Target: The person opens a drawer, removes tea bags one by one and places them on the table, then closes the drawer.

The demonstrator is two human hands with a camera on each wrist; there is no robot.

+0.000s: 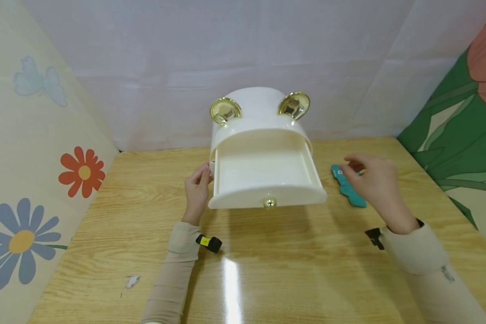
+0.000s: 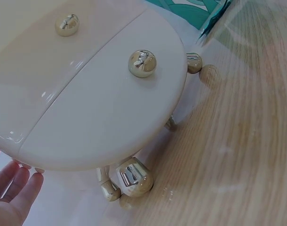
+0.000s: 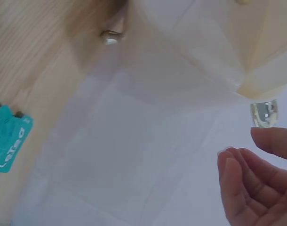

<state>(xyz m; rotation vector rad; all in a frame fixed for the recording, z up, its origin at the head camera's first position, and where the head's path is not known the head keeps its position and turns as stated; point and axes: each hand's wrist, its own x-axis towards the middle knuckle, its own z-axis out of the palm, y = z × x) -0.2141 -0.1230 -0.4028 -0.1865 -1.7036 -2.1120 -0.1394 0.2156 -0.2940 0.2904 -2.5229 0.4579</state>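
Note:
A glossy white storage box (image 1: 259,101) with two gold ears stands on the table, its upper drawer (image 1: 263,164) pulled out toward me. Inside, the drawer looks bare. The left wrist view shows two gold knobs (image 2: 142,63) on the front and gold feet (image 2: 135,177) below. My left hand (image 1: 197,186) is at the box's left side, its fingertips (image 2: 33,186) against the edge; part of their contact is hidden. To the right of the box, my right hand (image 1: 374,182) hovers in the air, thumb and fingers apart with nothing visible between them.
A teal packet (image 1: 350,189) with white lettering lies on the wooden table (image 1: 275,270), right of the box and partly behind my right hand. A small white scrap (image 1: 132,281) is near the front left. White cloth (image 1: 178,58) hangs behind, with flower-patterned panels at both sides.

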